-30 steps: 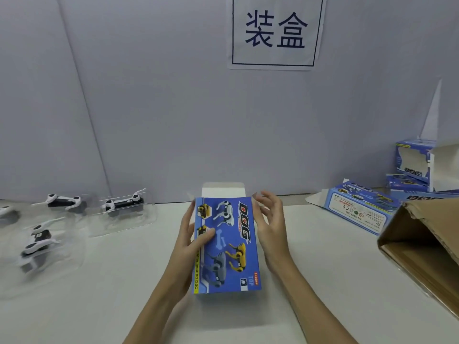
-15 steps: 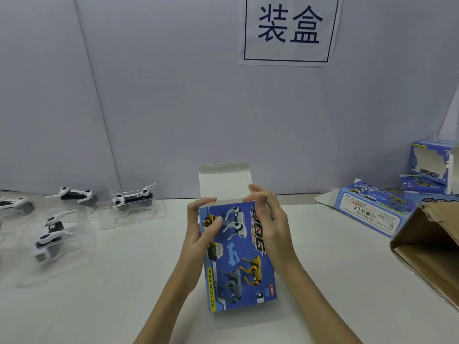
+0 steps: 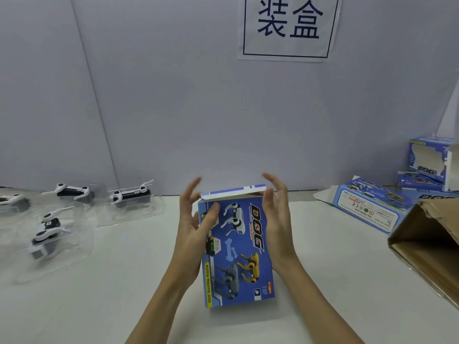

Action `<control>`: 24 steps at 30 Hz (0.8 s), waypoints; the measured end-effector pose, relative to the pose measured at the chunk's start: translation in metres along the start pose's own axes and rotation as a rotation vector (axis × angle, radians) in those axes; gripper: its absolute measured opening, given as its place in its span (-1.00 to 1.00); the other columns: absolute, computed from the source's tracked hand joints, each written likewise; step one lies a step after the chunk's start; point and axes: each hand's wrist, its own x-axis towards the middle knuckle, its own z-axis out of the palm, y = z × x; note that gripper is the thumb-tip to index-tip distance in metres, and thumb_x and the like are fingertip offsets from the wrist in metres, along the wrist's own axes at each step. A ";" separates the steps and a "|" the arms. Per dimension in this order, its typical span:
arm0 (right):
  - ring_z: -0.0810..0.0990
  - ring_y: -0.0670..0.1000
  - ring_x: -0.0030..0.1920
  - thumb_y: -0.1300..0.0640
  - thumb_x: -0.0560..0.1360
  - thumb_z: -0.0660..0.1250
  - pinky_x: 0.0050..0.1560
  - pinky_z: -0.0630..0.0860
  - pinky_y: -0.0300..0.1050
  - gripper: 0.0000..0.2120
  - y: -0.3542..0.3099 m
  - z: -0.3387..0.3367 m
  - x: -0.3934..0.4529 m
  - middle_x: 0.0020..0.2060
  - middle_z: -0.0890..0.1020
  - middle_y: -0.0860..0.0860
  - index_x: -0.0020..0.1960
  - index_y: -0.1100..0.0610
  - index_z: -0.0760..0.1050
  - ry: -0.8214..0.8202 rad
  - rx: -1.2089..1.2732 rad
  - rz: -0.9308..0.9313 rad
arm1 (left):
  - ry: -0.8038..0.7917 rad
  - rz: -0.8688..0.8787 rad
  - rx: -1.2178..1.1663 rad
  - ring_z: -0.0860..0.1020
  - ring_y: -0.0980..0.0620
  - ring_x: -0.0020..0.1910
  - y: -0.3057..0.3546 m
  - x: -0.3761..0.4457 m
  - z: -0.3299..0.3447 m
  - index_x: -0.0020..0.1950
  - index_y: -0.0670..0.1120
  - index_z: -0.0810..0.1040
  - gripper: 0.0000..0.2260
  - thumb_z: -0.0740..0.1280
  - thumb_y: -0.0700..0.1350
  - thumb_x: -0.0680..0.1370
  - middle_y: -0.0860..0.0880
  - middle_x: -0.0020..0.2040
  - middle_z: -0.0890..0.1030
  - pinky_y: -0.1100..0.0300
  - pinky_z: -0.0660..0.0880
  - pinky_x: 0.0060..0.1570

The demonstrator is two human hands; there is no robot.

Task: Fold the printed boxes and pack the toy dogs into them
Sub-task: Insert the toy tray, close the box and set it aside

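1. Lower centre of the frame: a printed box [image 3: 236, 252] stands upright on the white table [image 3: 111, 306], flanked by two bare forearms.
2. The left hand [image 3: 192, 227] braces the box's left edge, thumb lying across the printed face, the other fingers straight and lifted; it steadies rather than clutches.
3. The right hand [image 3: 277, 214] lies flat along the right edge, fingers loosely spread above the top flap [image 3: 233, 192], holding nothing.
4. The flap is folded down nearly level but looks not fully tucked. To finish well, it would help to keep both side walls square while pressing the tongue in evenly, so the card does not buckle.
5. Middle left: toy dogs [image 3: 130, 194] wait in clear trays, unpacked.
6. Right edge: more blue boxes [image 3: 367, 207] and an open brown carton [image 3: 427, 244].
7. Upper centre: a paper sign [image 3: 289, 27] on the grey wall.
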 end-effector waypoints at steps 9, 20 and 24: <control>0.69 0.12 0.19 -0.04 0.62 0.27 -0.17 0.69 -0.15 -0.73 0.009 -0.006 0.004 0.09 0.68 0.00 0.19 0.13 0.49 -0.047 -0.088 -0.040 | 0.037 -0.069 0.047 0.72 -0.15 0.10 -0.006 0.001 0.002 0.14 0.12 0.44 -0.73 0.29 0.27 0.61 -0.13 0.15 0.68 0.09 0.70 -0.19; 0.69 -0.02 0.12 -0.16 0.62 0.18 0.00 0.65 -0.15 -0.67 0.019 -0.004 0.008 0.15 0.65 -0.03 0.25 0.00 0.50 0.191 -0.211 -0.097 | 0.127 0.214 0.257 0.61 -0.09 0.32 -0.005 -0.004 -0.004 0.50 0.23 0.37 -0.47 0.46 0.05 0.57 0.05 0.41 0.49 -0.13 0.66 0.08; 0.68 0.01 -0.09 0.04 0.71 0.20 -0.10 0.62 -0.05 -0.79 0.030 -0.002 0.006 -0.06 0.68 -0.09 0.02 0.05 0.57 0.203 -0.308 -0.077 | 0.308 0.582 1.050 0.38 -0.04 0.42 -0.019 0.007 -0.028 0.47 0.23 0.41 -0.40 0.50 -0.11 0.49 0.02 0.45 0.36 -0.15 0.28 0.34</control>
